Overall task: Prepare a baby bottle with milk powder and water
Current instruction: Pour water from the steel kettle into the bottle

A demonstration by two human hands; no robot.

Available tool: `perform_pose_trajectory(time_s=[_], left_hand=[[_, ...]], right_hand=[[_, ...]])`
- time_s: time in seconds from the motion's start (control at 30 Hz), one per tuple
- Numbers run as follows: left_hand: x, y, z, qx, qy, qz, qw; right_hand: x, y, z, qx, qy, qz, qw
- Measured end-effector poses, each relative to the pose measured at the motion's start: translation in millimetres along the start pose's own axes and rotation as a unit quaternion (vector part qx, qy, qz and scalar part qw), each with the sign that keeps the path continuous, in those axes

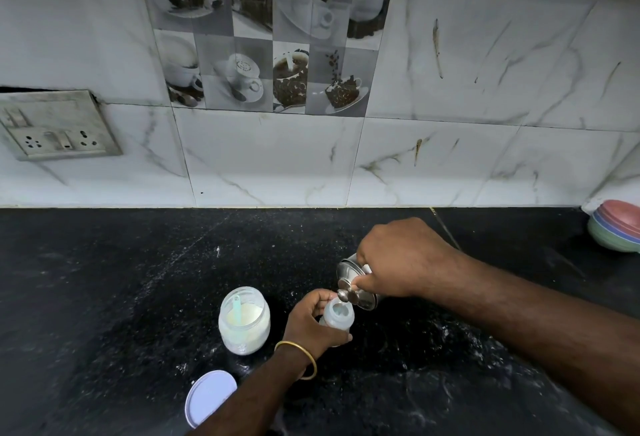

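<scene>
Low and just right of centre in the frame, the small translucent plastic baby bottle [337, 318] stands open-mouthed over the speckled black stone counter [104, 297], and the left hand [311, 323] is wrapped snugly round its body, fingers curled closed on it, a thin gold bangle [298, 354] on that wrist. Right above the bottle's mouth, the shiny steel lidded vessel [353, 283] is tipped over towards it, its round knob almost at the rim, and the right hand [401, 259] grips that vessel from above, fingers closed on it, a fingertip pressing by the knob. Whether liquid is running I cannot tell. Just left of the bottle sits the clear glass jar of white milk powder [244, 321], open, with a pale green plastic scoop [237, 311] standing in the powder. Lower left, the round pale lilac lid [207, 397] lies flat on the counter, partly behind the left forearm. Out at the right edge, a stack of pastel bowls [618, 228]. Behind it all, the marbled white wall tiles [450, 158], and at the left a grey switch-and-socket plate [57, 126].
</scene>
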State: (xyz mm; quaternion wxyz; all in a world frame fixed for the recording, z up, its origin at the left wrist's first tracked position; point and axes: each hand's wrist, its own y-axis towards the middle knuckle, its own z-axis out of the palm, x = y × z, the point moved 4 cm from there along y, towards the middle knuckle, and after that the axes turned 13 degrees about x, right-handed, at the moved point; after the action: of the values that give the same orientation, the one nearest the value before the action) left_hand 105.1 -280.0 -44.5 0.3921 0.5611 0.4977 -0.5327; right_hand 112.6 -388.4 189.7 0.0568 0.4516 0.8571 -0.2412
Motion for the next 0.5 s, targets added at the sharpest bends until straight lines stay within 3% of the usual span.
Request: perform_pose_trajectory(time_s=[0.5], left_hand=[[-1.4,0.3,0.3,-0.005,0.005,-0.004,1.0]], right_hand=[[3.3,-3.3,-2.7,-0.002,-0.013,-0.001,1.0]])
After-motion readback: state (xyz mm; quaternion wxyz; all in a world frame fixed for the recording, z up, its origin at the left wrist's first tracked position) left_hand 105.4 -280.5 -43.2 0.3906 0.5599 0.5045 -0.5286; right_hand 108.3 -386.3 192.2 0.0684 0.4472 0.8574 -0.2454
